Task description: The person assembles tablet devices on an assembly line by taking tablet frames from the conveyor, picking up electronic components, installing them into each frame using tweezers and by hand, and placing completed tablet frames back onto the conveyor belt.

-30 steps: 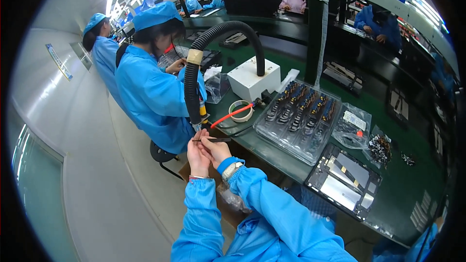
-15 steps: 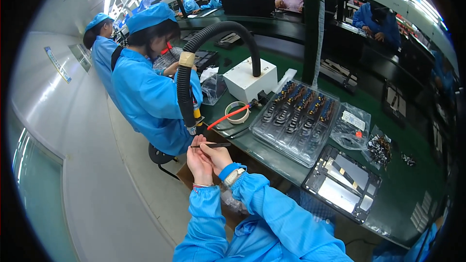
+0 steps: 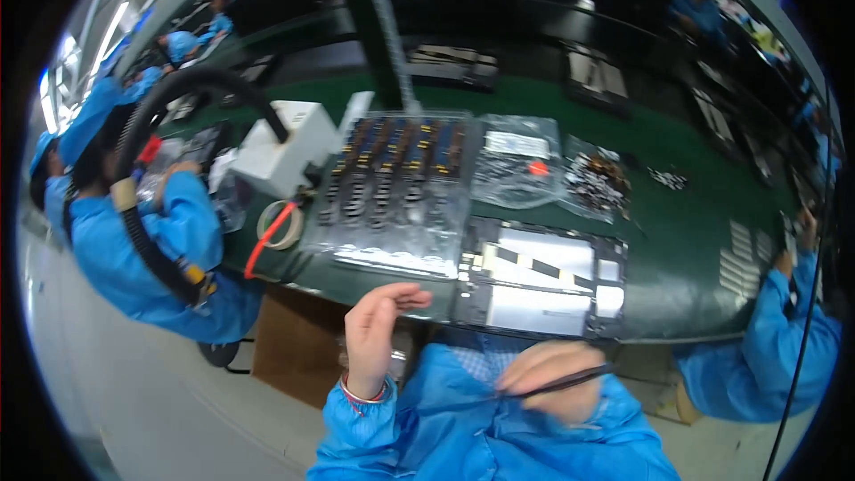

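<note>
My left hand point(image 3: 372, 331) is raised at the table's front edge, just below the tray. Its fingers stretch to the right and I see nothing in them. Closed around dark, slim tweezers point(image 3: 581, 378), my right hand point(image 3: 554, 381) hovers in front of my chest, smeared by motion. Between and beyond the hands lies an opened tablet point(image 3: 548, 272) with silver plates and a black flex strip across it. Left of the tablet stands a clear plastic tray point(image 3: 392, 249) with rows of small dark parts with blue and yellow bits.
A clear bag point(image 3: 517, 183) and a heap of small parts point(image 3: 595, 180) lie behind the tablet. To the left are a white box point(image 3: 289, 147), a black hose point(image 3: 142, 116) and a tape roll point(image 3: 279, 224). Co-workers in blue sit at both sides; a cardboard box point(image 3: 294, 347) is below.
My view has swung right. The hands, together under the hose nozzle before, are now apart: the right has moved right with the tweezers, the left is by the table edge.
</note>
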The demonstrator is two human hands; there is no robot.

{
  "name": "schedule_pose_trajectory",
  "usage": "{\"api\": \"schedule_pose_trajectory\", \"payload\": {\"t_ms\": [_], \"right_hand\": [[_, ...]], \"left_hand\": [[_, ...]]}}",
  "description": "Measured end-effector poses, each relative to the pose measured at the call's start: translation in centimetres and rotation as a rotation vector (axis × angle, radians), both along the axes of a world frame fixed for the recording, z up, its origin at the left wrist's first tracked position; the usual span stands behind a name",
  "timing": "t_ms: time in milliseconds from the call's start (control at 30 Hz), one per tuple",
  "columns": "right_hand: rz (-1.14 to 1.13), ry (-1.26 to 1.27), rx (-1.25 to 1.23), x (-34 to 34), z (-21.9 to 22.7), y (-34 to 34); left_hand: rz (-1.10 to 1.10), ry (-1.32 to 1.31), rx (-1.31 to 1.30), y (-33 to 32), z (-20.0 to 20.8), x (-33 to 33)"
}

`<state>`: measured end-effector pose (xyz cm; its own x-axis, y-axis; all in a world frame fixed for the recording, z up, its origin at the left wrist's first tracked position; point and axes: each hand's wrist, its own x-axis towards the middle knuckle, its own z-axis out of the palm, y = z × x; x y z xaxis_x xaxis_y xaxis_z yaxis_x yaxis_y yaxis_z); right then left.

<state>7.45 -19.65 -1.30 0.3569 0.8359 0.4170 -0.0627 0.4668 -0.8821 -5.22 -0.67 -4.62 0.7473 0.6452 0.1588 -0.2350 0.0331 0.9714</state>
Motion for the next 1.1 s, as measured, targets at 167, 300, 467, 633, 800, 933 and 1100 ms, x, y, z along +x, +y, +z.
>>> {"api": "schedule_pose_trajectory", "payload": {"t_ms": [167, 300, 467, 633, 800, 933, 1100], "right_hand": [[-0.591, -0.593, -0.261, 9.7, 0.8, -1.0], [-0.573, -0.280, -0.447, 15.1, -3.1, 0.8], [-0.550, -0.161, -0.543, 15.4, -5.0, 1.3], [-0.545, -0.298, -0.567, 15.3, -4.8, 1.4], [-0.542, -0.405, -0.655, 15.1, -4.1, 1.5], [-0.543, -0.463, -0.641, 15.2, -4.4, 1.3], [-0.580, -0.480, -0.596, 15.0, -4.1, 1.0]], "left_hand": [[-0.336, 0.264, 0.896, -2.3, 3.3, 9.7], [-0.265, 0.240, 1.217, -2.8, 0.5, 16.4], [-0.294, 0.303, 1.185, -1.4, -2.2, 17.7], [-0.270, 0.250, 1.155, -1.3, -2.2, 17.7], [-0.316, 0.261, 1.166, -1.1, -1.6, 17.6], [-0.308, 0.220, 1.248, -1.4, -2.3, 17.8], [-0.307, 0.245, 1.270, -1.4, -2.1, 17.5]]}}
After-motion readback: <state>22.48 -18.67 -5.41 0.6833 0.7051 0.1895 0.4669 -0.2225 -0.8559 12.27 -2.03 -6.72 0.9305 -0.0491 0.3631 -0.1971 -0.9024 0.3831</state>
